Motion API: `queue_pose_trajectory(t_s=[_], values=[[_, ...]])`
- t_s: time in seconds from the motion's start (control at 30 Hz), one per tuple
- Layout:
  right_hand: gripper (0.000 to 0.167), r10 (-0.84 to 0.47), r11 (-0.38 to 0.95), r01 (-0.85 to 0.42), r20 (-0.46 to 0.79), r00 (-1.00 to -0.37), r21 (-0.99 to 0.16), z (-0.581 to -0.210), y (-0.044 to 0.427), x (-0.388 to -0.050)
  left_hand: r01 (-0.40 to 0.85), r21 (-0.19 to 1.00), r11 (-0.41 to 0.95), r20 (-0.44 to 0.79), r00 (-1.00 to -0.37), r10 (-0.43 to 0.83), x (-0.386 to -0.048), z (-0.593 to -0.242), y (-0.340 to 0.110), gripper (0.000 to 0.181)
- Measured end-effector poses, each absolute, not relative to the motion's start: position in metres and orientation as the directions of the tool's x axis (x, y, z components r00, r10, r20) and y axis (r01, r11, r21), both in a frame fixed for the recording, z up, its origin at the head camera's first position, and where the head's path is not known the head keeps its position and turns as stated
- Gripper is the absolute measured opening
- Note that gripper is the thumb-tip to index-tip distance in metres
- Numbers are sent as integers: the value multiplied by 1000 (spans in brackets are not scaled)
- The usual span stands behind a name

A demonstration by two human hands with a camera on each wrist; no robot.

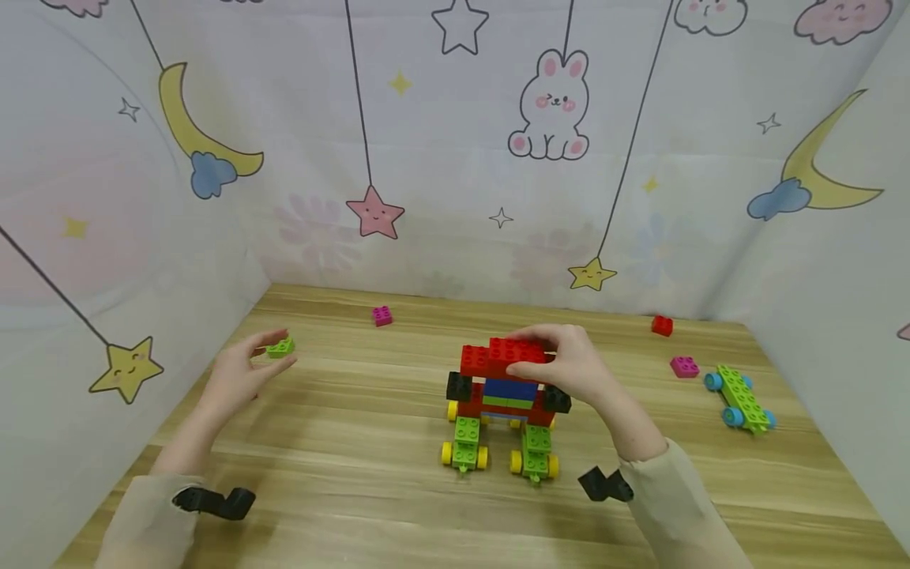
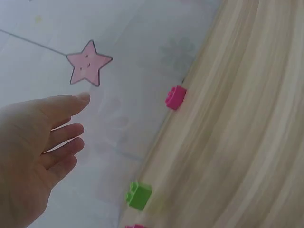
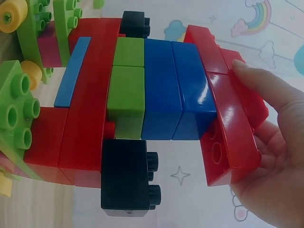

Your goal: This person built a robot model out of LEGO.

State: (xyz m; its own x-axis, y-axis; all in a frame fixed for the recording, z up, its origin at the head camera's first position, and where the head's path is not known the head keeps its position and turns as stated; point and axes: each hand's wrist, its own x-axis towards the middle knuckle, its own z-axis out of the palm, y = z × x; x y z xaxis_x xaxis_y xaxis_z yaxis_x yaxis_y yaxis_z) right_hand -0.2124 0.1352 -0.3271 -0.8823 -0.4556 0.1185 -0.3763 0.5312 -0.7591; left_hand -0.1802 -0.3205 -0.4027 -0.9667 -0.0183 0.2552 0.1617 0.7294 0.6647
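A toy-brick model with several yellow wheels stands on the table. Its stack runs through red, green and blue bricks, with black bricks at the sides. At the top, my right hand grips a red brick, thumb on one face and fingers partly hidden behind it. That brick sits against the red layer beneath. Over at the left, my left hand hovers with fingers parted and nothing in them. Beyond its fingertips lies a small lime green brick on the table.
A magenta brick lies near the back edge. On the right are a red brick, another magenta brick and a green wheeled base with blue wheels. Patterned cloth encloses the wooden table at the back and sides.
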Motion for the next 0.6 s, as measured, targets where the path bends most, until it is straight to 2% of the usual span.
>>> queue_pose_trajectory(t_s=[0.27, 0.43, 0.6], values=[[39, -454, 522, -393, 143, -879, -757, -327, 136, -210, 109, 666, 738, 227, -972, -61, -173, -425, -366, 57], [39, -447, 530, -384, 136, -884, -756, -328, 136, -211, 48, 640, 766, 198, -974, -105, -169, -433, -377, 59], [40, -444, 538, -373, 122, -888, -756, -327, 134, -211, 52, 638, 769, 213, -971, -111, -166, -443, -385, 58]])
